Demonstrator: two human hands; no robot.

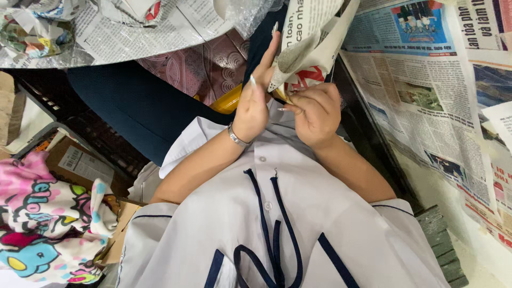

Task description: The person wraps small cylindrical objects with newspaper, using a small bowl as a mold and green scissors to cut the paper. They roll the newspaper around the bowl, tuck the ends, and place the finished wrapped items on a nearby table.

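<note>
Both hands hold 1 folded newspaper (309,40): left hand (255,101) flat alongside, right hand (316,113) pinching its low tip; it points up-right.

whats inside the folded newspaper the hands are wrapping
Only a sliver of something brownish-yellow shows at the lower edge of the newspaper wrap, between the left hand and right hand. The paper covers the rest, so what it is cannot be told.

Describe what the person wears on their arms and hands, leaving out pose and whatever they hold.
Both forearms are bare. The left hand has a silver bracelet at the wrist and long pale nails. The right hand shows no jewellery. Short white sleeves carry navy trim.
</note>
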